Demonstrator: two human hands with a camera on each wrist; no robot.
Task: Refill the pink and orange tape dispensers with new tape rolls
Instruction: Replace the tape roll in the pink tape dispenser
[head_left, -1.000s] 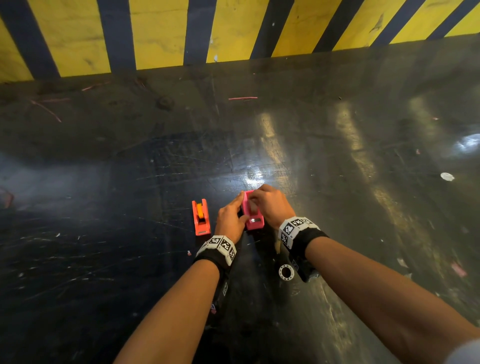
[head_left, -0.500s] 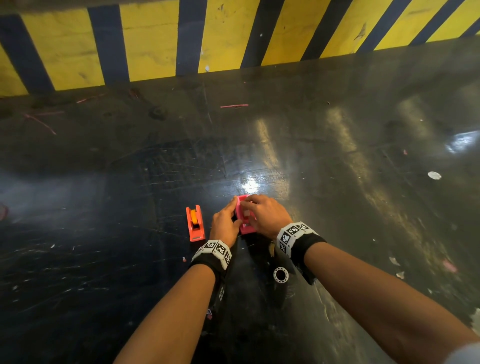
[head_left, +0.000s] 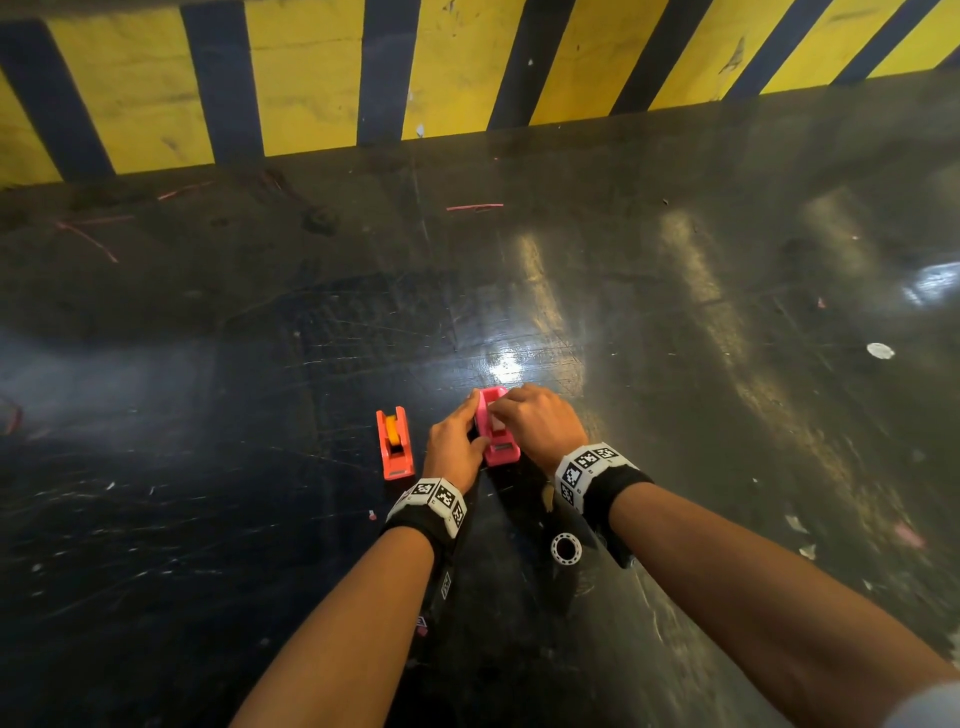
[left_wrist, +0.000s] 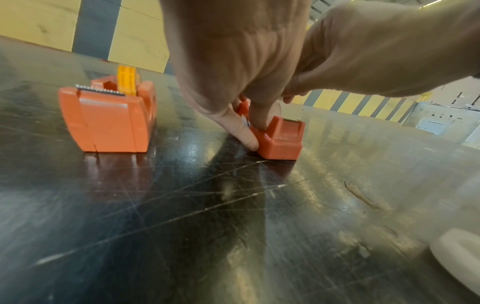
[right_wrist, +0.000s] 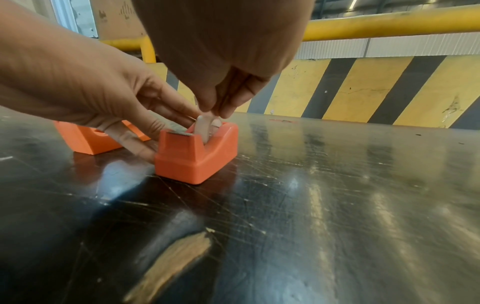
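The pink dispenser (head_left: 501, 447) stands on the dark floor, and its colour reads orange-red in both wrist views (right_wrist: 197, 156) (left_wrist: 281, 137). My left hand (head_left: 470, 423) grips its left side, thumb low against the wall (right_wrist: 135, 144). My right hand (head_left: 496, 410) pinches a pale tape roll (right_wrist: 205, 127) that sits upright in the dispenser's cradle. The orange dispenser (head_left: 395, 444) stands just to the left, untouched, with an orange roll (left_wrist: 127, 82) in it.
A white empty tape core (head_left: 565, 547) lies on the floor under my right wrist. A yellow-and-black striped kerb (head_left: 467, 73) runs along the far side. Small scraps and a white disc (head_left: 880, 351) dot the scratched floor to the right.
Both hands stay on the pink dispenser with only small finger shifts. The head view has drifted slightly.
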